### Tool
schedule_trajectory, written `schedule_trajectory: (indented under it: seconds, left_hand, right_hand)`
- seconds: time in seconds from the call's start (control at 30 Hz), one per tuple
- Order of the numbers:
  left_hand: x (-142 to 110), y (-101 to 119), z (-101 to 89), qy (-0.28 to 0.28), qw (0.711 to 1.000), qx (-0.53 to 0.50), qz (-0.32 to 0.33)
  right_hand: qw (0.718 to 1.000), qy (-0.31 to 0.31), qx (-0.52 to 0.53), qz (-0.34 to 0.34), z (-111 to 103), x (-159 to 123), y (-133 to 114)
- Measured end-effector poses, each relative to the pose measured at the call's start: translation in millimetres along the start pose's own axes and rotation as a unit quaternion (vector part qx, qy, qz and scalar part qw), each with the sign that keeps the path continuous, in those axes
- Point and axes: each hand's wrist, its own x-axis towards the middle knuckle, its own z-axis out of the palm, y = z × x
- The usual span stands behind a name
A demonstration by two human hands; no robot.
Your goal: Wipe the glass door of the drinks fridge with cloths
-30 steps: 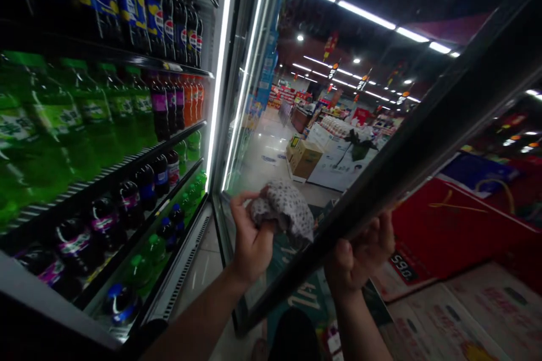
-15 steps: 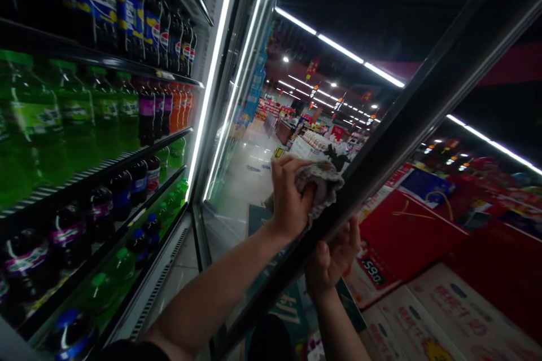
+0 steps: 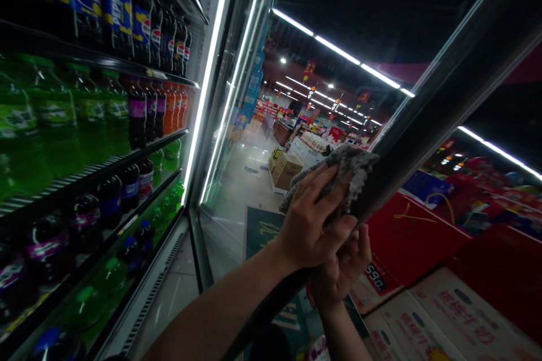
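My left hand [image 3: 313, 220] is shut on a grey mottled cloth [image 3: 334, 177], pressing it against the dark metal frame of a glass fridge door [image 3: 427, 107]. My right hand [image 3: 342, 265] is curled around the same frame just below the cloth, partly hidden behind my left hand. The door stands open and slants across the view. To the left, the lit fridge shelves hold green soda bottles [image 3: 55, 113] and Pepsi bottles [image 3: 118, 11].
Stacked cardboard cartons [image 3: 449, 316] and a red display [image 3: 410, 237] stand to the right of the door. Beyond it, a tiled supermarket aisle [image 3: 241, 180] runs back past cardboard boxes [image 3: 285, 172], with a dark green floor mat [image 3: 262, 231] nearby.
My left hand has moved up and right, bringing the cloth from off the frame to pressing on it. My right hand has stayed around the frame, and the view has turned slightly.
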Motion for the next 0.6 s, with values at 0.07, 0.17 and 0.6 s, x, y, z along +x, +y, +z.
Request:
schedule_trajectory:
  seconds: [0.07,0.17,0.6]
  left_hand:
    - [-5,-9,-1.4,-0.034,0.999,0.018,0.015]
    - [0,-25,1.1,-0.037,0.998,0.033,0.028]
    - [49,-278,-60.3,0.104,0.977,0.095,-0.159]
  right_hand:
    - [1.000,0.009,0.002,0.001,1,-1,-1]
    - [1.000,0.020,0.010,0.007,6,0,-9]
    - [0.992,-0.095,-0.078,0.010,-35,-16,8]
